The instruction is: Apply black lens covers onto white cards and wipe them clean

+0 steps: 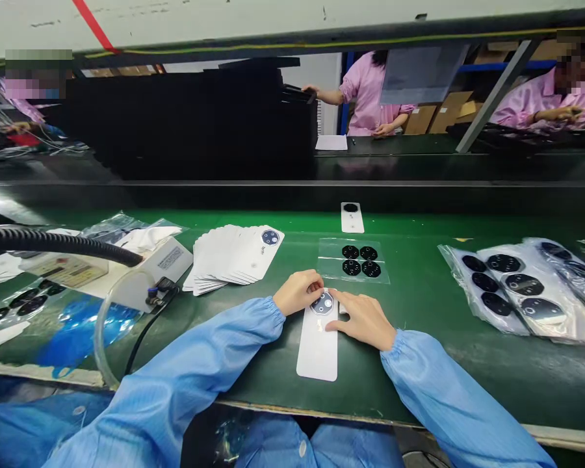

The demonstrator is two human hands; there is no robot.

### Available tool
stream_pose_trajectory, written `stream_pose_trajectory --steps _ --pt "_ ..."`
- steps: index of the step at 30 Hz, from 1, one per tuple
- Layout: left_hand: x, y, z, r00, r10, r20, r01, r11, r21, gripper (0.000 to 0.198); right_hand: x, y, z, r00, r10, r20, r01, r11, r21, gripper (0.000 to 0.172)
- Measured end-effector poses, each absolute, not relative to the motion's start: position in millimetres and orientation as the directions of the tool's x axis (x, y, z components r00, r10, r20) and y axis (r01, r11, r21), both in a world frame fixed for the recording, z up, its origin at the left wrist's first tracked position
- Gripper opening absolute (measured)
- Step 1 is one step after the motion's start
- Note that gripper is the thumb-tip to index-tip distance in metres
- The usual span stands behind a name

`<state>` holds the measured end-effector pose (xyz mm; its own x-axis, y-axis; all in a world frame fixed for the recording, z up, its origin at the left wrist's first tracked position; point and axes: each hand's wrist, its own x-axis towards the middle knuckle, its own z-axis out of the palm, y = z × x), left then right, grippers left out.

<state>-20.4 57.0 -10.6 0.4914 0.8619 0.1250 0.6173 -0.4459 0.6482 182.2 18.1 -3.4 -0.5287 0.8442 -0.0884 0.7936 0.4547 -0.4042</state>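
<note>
A white phone-shaped panel (318,351) lies on the green table in front of me, with a dark round camera-pattern piece (322,303) at its upper end. My left hand (298,292) is closed at the upper left edge of that piece, its fingertips bent together. Whatever they pinch, if anything, is too small to make out. Over the panel's upper right edge rests my right hand (363,318), thumb and index finger apart, the index near the top edge. Just beyond my hands is a clear sheet (331,260) bearing several black round stickers (351,267).
Left of my hands, similar white panels (224,260) lie fanned out. A white device (163,266) with a black ribbed hose (58,246) stands farther left. Bagged black round parts (521,286) lie right. Another panel (352,221) lies ahead. Co-workers in pink (363,88) are across the bench.
</note>
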Motion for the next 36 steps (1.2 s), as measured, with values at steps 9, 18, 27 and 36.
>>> stream_pose_trajectory --steps 9,18,27,36 --pt "-24.6 62.4 -11.1 0.511 0.853 0.105 0.627 -0.454 0.633 0.019 187.0 26.2 -2.3 -0.589 0.797 -0.132 0.769 0.503 -0.395 0.076" --pt "-21.4 62.8 -10.7 0.523 0.844 0.116 0.624 -0.472 0.623 0.018 186.7 28.3 0.7 -0.618 0.772 -0.146 0.743 0.513 -0.431 0.076" --pt "-24.6 63.0 -8.3 0.544 0.834 0.089 0.602 -0.462 0.651 0.014 188.7 31.1 -0.5 -0.631 0.763 -0.138 0.728 0.522 -0.445 0.073" --pt "-16.9 63.6 -11.0 0.559 0.824 0.094 0.665 -0.513 0.543 0.014 189.3 30.8 -2.0 -0.627 0.766 -0.142 0.730 0.513 -0.452 0.072"
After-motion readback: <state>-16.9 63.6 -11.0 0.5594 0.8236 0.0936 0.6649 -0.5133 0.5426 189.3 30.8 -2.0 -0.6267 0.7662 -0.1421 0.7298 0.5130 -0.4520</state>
